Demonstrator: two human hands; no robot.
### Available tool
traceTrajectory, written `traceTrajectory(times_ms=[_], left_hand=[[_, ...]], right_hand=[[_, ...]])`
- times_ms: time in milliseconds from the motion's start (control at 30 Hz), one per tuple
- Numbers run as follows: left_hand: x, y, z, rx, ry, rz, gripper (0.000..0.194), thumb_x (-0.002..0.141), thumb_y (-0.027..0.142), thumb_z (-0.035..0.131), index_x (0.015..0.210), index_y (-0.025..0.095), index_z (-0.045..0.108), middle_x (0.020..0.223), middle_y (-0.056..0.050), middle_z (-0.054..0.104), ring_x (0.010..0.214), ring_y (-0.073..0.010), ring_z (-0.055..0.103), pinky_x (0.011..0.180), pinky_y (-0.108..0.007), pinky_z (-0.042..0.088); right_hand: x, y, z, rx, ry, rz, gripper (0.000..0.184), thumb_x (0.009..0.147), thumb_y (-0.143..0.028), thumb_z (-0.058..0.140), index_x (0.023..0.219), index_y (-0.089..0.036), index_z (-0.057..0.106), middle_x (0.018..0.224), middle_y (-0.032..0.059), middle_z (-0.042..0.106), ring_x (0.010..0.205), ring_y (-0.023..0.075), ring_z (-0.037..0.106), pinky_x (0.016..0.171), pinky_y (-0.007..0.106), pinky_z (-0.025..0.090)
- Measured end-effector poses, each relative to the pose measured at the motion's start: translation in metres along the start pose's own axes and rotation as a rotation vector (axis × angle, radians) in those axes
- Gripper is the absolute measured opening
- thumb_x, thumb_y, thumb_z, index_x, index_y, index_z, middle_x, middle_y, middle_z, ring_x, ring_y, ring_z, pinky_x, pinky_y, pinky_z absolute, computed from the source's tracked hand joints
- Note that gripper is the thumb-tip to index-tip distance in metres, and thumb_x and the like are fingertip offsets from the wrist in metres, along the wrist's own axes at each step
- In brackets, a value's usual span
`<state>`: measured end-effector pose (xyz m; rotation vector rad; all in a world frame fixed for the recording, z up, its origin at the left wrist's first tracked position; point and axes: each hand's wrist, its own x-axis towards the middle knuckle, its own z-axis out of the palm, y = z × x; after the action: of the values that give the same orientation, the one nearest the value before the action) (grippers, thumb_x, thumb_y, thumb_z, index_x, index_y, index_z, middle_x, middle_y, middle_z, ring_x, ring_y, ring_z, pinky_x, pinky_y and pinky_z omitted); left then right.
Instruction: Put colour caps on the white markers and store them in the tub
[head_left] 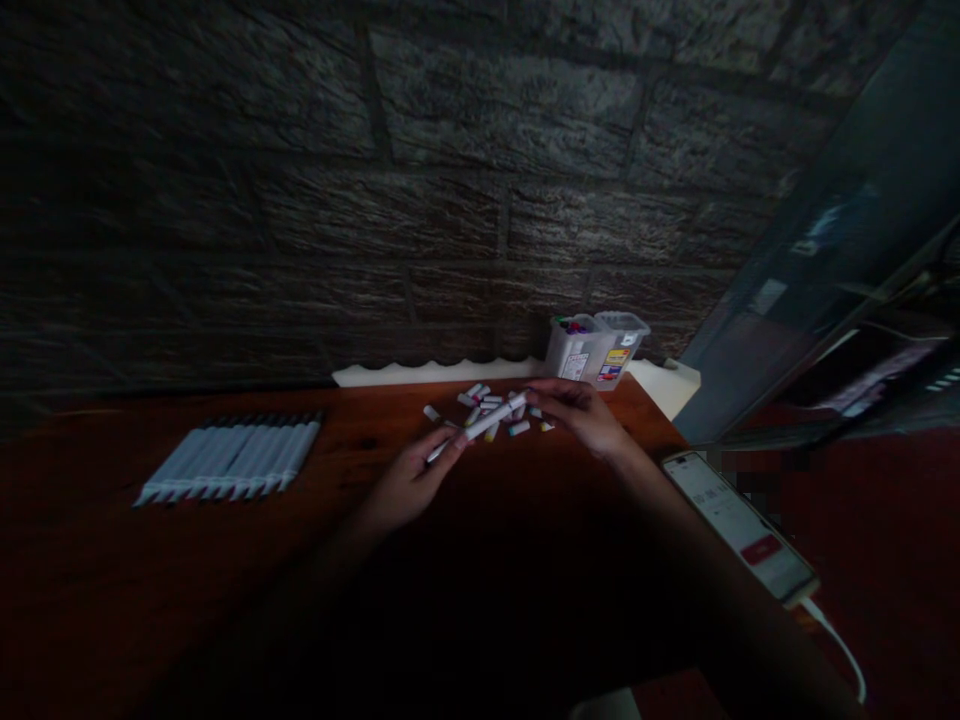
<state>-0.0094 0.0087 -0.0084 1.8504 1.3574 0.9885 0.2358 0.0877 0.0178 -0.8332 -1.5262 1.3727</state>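
Left fingers [448, 457] curled round white marker [487, 421]; right fingers [555, 387] pinching its cap [518, 401].

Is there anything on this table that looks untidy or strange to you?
Yes: the small white pieces, apparently caps, lie scattered at different angles near the containers, which looks untidy against the neat row of markers at left. I see no damage, but the picture is dark.

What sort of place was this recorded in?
Probably a dim room with a makeshift workspace: a wooden table against a stone-block wall, with a row of markers and a phone on it.
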Motion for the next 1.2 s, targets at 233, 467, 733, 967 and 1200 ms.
traceTrajectory(times_ms=[233, 467, 733, 967, 1200], left_hand=[[-0.005, -0.001, -0.002, 0.3, -0.131, 0.045, 0.033, 0.092, 0.047, 0.047, 0.106, 0.024, 0.066, 0.094, -0.003, 0.072, 0.083, -0.0218, 0.065, 0.074, -0.028, 0.045], [-0.008, 0.005, 0.008, 0.304, -0.228, 0.095, 0.033, 0.094, 0.049, 0.043, 0.102, 0.024, 0.064, 0.09, 0.0, 0.071, 0.08, -0.0192, 0.066, 0.071, -0.027, 0.044], [-0.012, 0.013, 0.013, 0.32, -0.267, 0.055, 0.039, 0.093, 0.051, 0.042, 0.086, 0.023, 0.067, 0.071, 0.001, 0.068, 0.062, -0.0155, 0.061, 0.058, -0.024, 0.038], [-0.013, 0.01, 0.015, 0.29, -0.251, 0.101, 0.034, 0.091, 0.048, 0.048, 0.076, 0.022, 0.065, 0.063, 0.003, 0.062, 0.059, -0.0132, 0.057, 0.056, -0.023, 0.036], [-0.013, 0.012, 0.016, 0.307, -0.27, 0.081, 0.036, 0.092, 0.049, 0.045, 0.079, 0.022, 0.065, 0.067, 0.003, 0.064, 0.059, -0.013, 0.058, 0.056, -0.022, 0.037]], right_hand=[[-0.005, 0.003, -0.003, -0.282, -0.262, 0.048, 0.023, 0.078, -0.044, 0.069, 0.082, -0.023, 0.076, 0.065, -0.0024, 0.065, 0.058, 0.0099, 0.049, 0.054, 0.024, 0.037], [-0.001, 0.01, 0.024, 0.028, 0.074, 0.123, 0.053, 0.082, -0.068, 0.049, 0.071, -0.02, 0.067, 0.063, -0.0008, 0.057, 0.053, 0.0091, 0.046, 0.049, 0.023, 0.033], [-0.003, 0.016, 0.044, 0.321, 0.226, 0.228, 0.063, 0.074, -0.083, 0.042, 0.056, -0.022, 0.038, 0.049, -0.0064, 0.025, 0.043, 0.0079, 0.019, 0.042, 0.025, 0.015], [-0.009, 0.011, 0.052, 0.272, 0.142, 0.198, 0.065, 0.08, -0.079, 0.035, 0.05, -0.022, 0.03, 0.047, -0.0058, 0.024, 0.042, 0.0084, 0.018, 0.042, 0.026, 0.014], [-0.008, 0.009, 0.052, 0.308, 0.096, 0.177, 0.064, 0.08, -0.077, 0.04, 0.049, -0.022, 0.031, 0.046, -0.0068, 0.023, 0.04, 0.0073, 0.018, 0.041, 0.026, 0.013]])
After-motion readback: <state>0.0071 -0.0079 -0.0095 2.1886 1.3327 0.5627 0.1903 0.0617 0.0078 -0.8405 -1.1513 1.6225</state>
